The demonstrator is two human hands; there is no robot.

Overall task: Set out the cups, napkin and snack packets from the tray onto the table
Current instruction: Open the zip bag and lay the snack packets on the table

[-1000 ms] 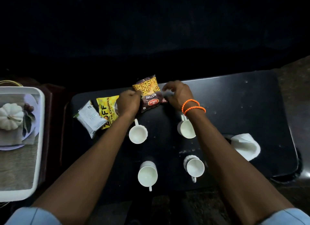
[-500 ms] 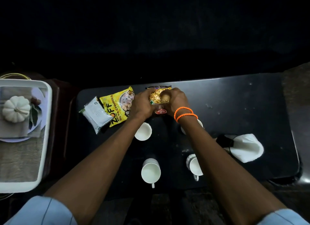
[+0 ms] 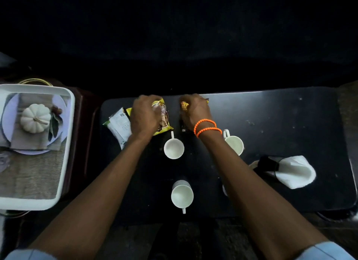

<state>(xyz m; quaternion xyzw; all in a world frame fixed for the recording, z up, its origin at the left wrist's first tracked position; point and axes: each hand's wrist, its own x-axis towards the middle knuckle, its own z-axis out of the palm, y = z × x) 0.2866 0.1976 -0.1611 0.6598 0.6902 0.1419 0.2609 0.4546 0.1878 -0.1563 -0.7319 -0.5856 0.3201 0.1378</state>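
We found the tray (image 3: 66, 143) left of the worktop (image 3: 290, 124); three snack packets (image 3: 119, 126) lay along its far edge, cups (image 3: 173, 148) nearer us, and the napkin (image 3: 294, 172) to the right.

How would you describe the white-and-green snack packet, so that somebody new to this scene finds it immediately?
Start at the black table and go to its far left corner. Three snack packets lie there, and the white-and-green packet is the leftmost, nearest the white tray. No hand touches it, unlike the other two.
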